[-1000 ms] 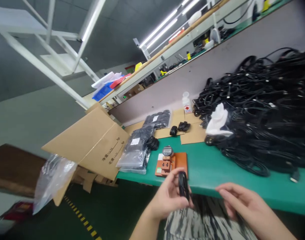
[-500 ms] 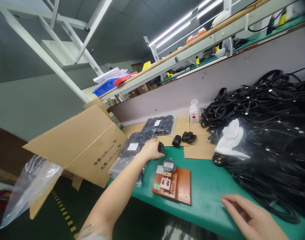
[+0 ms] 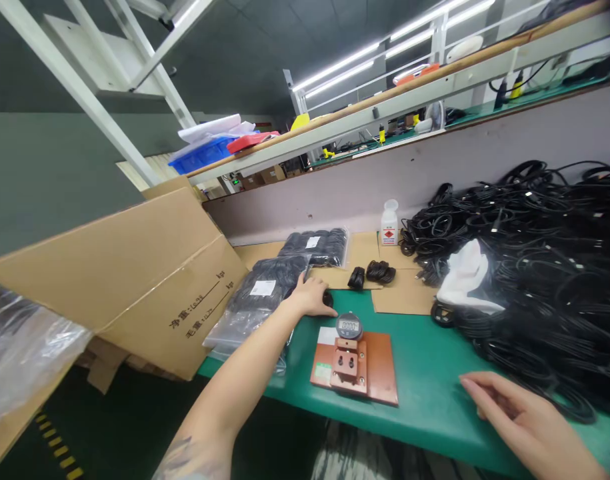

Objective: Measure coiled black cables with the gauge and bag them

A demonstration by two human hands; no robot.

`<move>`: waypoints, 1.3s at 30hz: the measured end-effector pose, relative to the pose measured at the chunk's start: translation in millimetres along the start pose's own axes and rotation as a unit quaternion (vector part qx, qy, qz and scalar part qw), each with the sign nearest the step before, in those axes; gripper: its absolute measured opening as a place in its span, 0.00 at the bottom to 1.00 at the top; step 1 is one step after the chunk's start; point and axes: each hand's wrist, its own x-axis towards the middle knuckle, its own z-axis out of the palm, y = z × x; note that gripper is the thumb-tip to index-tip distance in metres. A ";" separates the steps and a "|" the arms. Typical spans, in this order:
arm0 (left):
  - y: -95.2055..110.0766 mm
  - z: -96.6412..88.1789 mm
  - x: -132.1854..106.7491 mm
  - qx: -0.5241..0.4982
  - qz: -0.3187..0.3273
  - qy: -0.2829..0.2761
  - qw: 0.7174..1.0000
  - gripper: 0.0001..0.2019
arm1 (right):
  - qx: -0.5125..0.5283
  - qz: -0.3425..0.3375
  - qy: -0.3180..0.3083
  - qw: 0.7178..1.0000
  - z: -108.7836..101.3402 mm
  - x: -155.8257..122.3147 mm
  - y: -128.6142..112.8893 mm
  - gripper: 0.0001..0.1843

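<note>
The person's left hand (image 3: 311,297) reaches over a black coiled cable (image 3: 327,299), of which only a dark, rounded, compact edge shows past the thumb; whether the fingers pinch it cannot be told. The coil sits at eleven o'clock from the digital gauge (image 3: 349,325), with the clear bag (image 3: 245,327) at its nine and two similar black bundles (image 3: 379,272) at its two. The right hand (image 3: 517,410), loosely curled, hangs at four o'clock from the gauge; whether thumb and forefinger touch is unclear.
</note>
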 end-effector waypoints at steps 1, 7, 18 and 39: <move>-2.9 0.2 -1.2 -0.005 0.015 -0.005 1.000 0.42 | -0.001 0.001 -0.002 1.000 -0.5 0.2 -1.4 0.21; -15.2 -2.3 0.7 -0.019 0.057 -0.043 0.997 0.41 | -0.006 0.005 0.016 1.000 0.4 -0.3 -5.3 0.20; 9.1 -10.7 26.4 -0.178 -0.006 0.050 0.983 0.20 | -0.021 0.020 -0.014 0.999 0.8 0.4 0.7 0.20; 65.5 19.6 63.1 -0.536 -0.116 0.142 0.824 0.15 | 0.004 0.021 0.045 0.999 11.4 -2.9 -13.7 0.21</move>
